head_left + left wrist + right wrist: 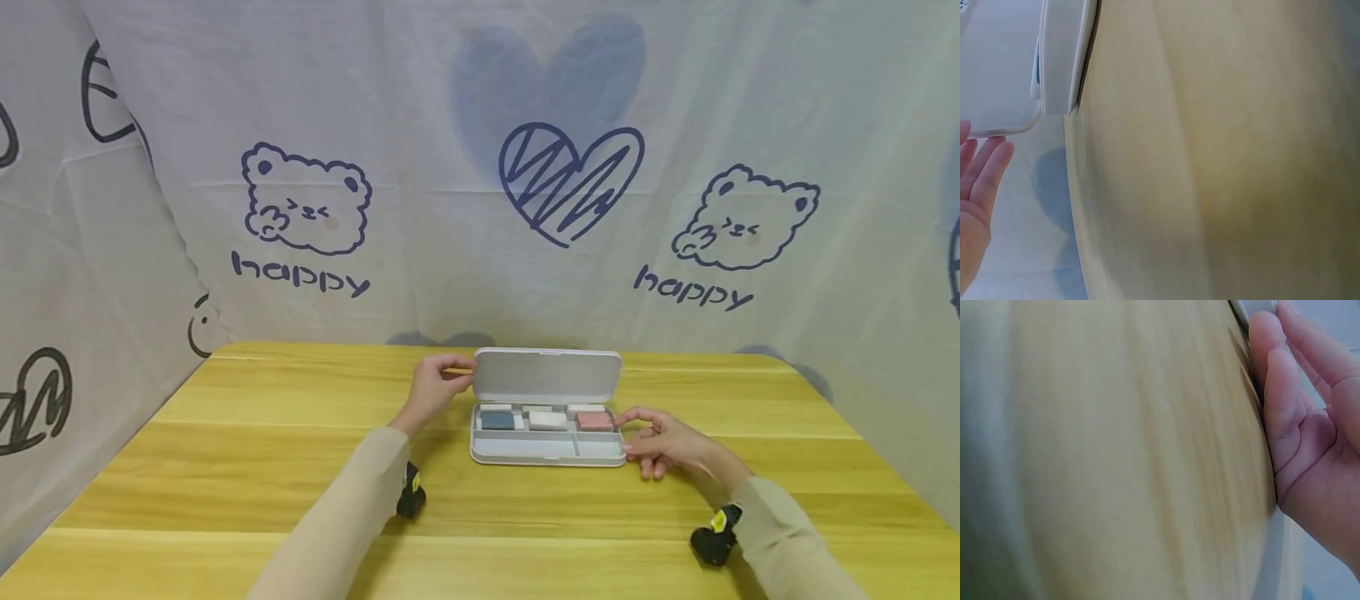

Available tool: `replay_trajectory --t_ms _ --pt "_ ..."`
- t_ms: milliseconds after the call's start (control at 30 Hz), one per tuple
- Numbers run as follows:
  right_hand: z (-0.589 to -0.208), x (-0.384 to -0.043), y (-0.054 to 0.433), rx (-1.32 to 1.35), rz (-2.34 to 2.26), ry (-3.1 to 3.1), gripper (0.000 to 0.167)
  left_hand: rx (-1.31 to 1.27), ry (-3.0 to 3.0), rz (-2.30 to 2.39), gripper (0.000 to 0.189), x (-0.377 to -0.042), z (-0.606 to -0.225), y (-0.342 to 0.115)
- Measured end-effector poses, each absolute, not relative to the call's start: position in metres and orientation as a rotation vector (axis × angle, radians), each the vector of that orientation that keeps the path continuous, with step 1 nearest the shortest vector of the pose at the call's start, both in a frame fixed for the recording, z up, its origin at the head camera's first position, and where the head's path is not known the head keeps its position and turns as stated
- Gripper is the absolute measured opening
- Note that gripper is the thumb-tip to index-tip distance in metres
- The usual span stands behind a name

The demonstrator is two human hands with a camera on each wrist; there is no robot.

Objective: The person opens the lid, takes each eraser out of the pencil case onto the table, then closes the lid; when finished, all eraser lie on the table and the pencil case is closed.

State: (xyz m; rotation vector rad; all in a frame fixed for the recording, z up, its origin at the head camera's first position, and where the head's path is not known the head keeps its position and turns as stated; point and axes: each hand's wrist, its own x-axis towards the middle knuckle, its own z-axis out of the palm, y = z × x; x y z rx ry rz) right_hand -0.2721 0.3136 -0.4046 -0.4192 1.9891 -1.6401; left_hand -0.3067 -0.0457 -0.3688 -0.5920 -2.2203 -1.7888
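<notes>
A flat white hinged case (525, 459) lies on the table with its lid (547, 375) standing up at the back. Blue (497, 420), white (547, 421) and pink (595, 422) blocks sit in its rear compartments, with pale pieces behind them. My left hand (435, 387) holds the lid's left edge between thumb and fingers. In the left wrist view, its fingertips (999, 150) meet the lid's rim. At the case's right end, my right hand (667, 443) grips the base, forefinger near the pink block and thumb at the front corner. Its lower fingers (1282, 394) are bent close over the tabletop.
The yellow wood-grain table (262, 467) extends around the case on all sides. A pale cloth (420, 167) printed with bears and hearts hangs right behind the table's back edge. Black wrist cameras (715, 537) hang beneath both forearms.
</notes>
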Motion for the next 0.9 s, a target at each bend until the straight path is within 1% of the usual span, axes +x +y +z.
replay_trajectory --t_ms 267,433,633,900 --pt "-0.405 -0.273 0.314 -0.414 -1.626 1.994 0.048 -0.45 -2.332 -1.966 0.036 -0.318 -0.379 -0.044" --pt "-0.403 -0.272 0.314 -0.427 -1.627 1.992 0.047 -0.405 -2.396 -1.998 0.044 -0.319 -0.378 -0.043" --pt "-0.401 -0.27 0.313 -0.436 -1.625 2.003 0.046 -0.393 -2.442 -1.987 0.048 -0.319 -0.377 -0.039" --pt "-0.403 -0.27 0.312 -0.432 -1.649 2.001 0.047 -0.314 -2.482 -1.994 0.046 -0.318 -0.375 -0.035"
